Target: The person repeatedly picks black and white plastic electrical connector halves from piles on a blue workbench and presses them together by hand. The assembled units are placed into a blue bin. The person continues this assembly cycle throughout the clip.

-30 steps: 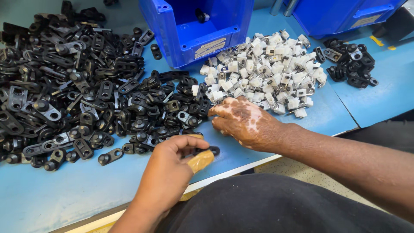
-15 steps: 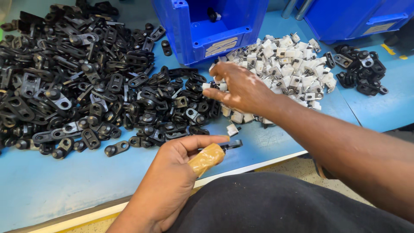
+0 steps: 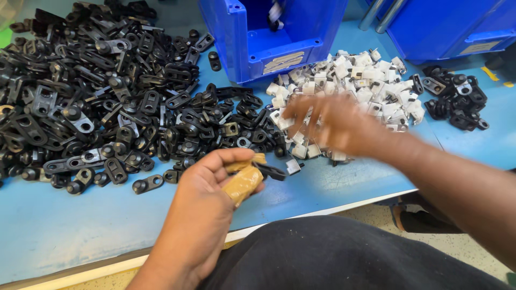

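Observation:
My left hand (image 3: 212, 193) hovers over the front of the blue table (image 3: 75, 231), fingers curled around a small black bracket (image 3: 271, 172). Tan tape (image 3: 243, 181) wraps one of its fingers. To its right, my right hand (image 3: 328, 126) is motion-blurred above the near edge of a heap of small white plastic pieces (image 3: 376, 80). Its fingers look spread, and the blur hides whether they hold anything. A big heap of black metal brackets (image 3: 107, 102) covers the table's left and middle.
An open-fronted blue bin (image 3: 269, 48) stands at the back centre and a second blue bin (image 3: 446, 32) at the back right. A smaller pile of black parts (image 3: 457, 99) lies far right. My dark-clothed lap (image 3: 333, 258) sits below the table edge.
My right hand left the edge of the black heap, reached into the white pieces, and now sweeps fast over their near edge. My left hand has kept hold of the bracket and lifted a little.

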